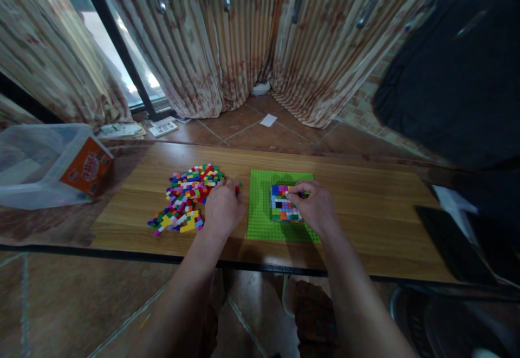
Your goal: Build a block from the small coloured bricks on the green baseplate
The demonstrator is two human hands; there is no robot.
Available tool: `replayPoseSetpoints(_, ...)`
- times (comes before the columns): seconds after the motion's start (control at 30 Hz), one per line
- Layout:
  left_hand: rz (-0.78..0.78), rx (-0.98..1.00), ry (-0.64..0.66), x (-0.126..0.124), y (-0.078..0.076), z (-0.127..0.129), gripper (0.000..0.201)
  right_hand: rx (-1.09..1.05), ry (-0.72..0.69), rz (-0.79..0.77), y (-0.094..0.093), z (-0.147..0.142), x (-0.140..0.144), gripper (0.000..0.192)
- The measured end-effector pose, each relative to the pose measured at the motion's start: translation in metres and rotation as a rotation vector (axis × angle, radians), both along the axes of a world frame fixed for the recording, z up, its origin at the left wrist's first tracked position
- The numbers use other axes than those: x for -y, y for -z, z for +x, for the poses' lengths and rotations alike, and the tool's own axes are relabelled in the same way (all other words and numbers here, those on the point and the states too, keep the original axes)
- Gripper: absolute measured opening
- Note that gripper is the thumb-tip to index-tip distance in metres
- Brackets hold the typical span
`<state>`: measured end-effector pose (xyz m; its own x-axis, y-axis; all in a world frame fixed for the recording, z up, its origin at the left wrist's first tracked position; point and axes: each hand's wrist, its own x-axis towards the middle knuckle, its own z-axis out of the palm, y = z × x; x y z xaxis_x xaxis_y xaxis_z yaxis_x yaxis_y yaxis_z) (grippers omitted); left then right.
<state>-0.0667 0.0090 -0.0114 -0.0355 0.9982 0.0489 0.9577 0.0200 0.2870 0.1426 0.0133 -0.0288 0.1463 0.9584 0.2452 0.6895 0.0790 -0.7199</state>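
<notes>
Right hand (316,208): fingertips pinched together at the upper edge of the block patch (284,203), apparently on 1 small brick; the brick itself is too small to make out. The patch is a multicoloured square of bricks seated on the green baseplate (264,222), just right of the frame's centre.

Left hand (222,206): fingers curled down at the right edge of the loose brick pile (187,195), left of the baseplate. Whether it grips a brick cannot be told; the knuckles hide the fingertips.

Handling, judged: bricks are light, rigid, hard plastic, smooth-sided and easily fumbled; best pinched by 2 opposite side walls with thumb and forefinger. The baseplate is thin and stiff and may slide on the wooden table (365,201) unless steadied.

Surroundings: clear plastic tub (24,168) with an orange box (87,166) at the frame's left; patterned curtains (227,38) across the top; a dark flat object (450,244) at lower right.
</notes>
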Motion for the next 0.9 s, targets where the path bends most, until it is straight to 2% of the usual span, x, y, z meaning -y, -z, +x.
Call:
replayPoseSetpoints(0.27,-0.005,0.036,-0.002,0.0001,0.0009,-0.0003,0.024,-0.039,-0.020,0.044,0.0040,0.0068,-0.0004,0.017)
replayPoseSetpoints(0.47,0.000,0.076,-0.029,-0.0003,0.0026,-0.0030,0.024,-0.044,0.042,-0.017,0.0043,0.0030,-0.0014,0.022)
replayPoseSetpoints(0.73,0.025,0.115,-0.026,-0.0025,0.0066,-0.0077,0.024,-0.087,0.095,-0.048,0.0068,-0.0016,-0.0046,0.019)
replayPoseSetpoints(0.9,0.024,0.083,0.006,-0.0051,0.0054,-0.0022,0.025,-0.138,0.096,-0.084,0.0055,-0.0031,-0.0044,0.016)
